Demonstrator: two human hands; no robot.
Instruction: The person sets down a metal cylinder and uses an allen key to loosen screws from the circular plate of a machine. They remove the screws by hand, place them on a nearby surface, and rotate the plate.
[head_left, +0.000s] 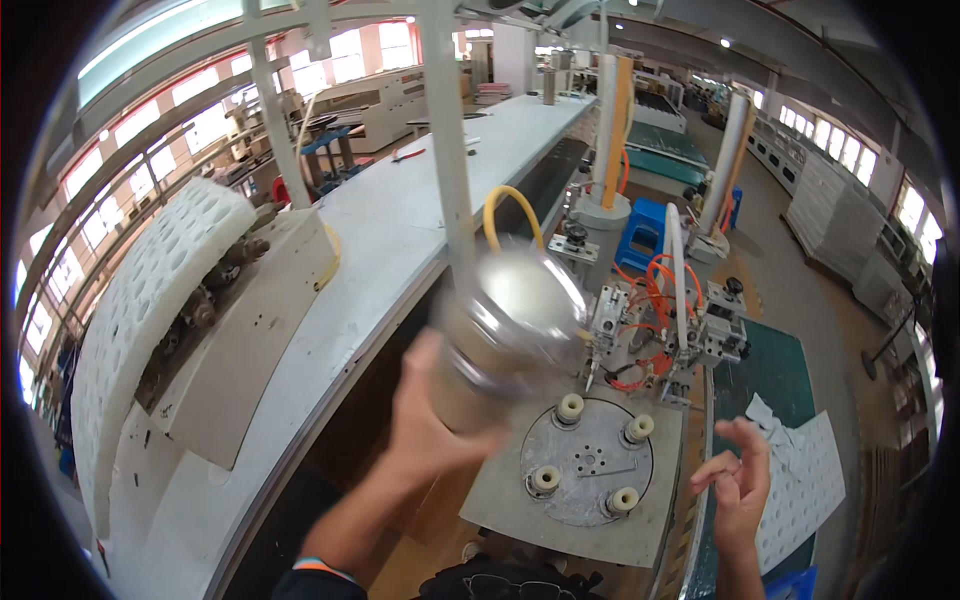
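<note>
Two bare hands reach in over the work area, and one of them carries something: the left hand is wrapped around the lower part of a shiny metal can, which is up in the air near the middle of the view, between the white bench and the machine (the can is blurred, so its finer shape is hard to tell). The right hand holds nothing that shows; its fingers are loosely bent, near a crumpled white cloth and a white dotted sheet. With a single hand on such a smooth, wide can, a slip seems the main danger, and a drop could dent it or knock the four cream rollers on the round plate. A careless swing could also bump the can against the machine's metal parts, or catch the orange tubes or the yellow hose. As for edges, the bench's long side borders the left forearm's space, the grey post appears behind the can, and the machine limits the far side. Judging from this view, the easiest room for moving is above the round plate, between the hands.
</note>
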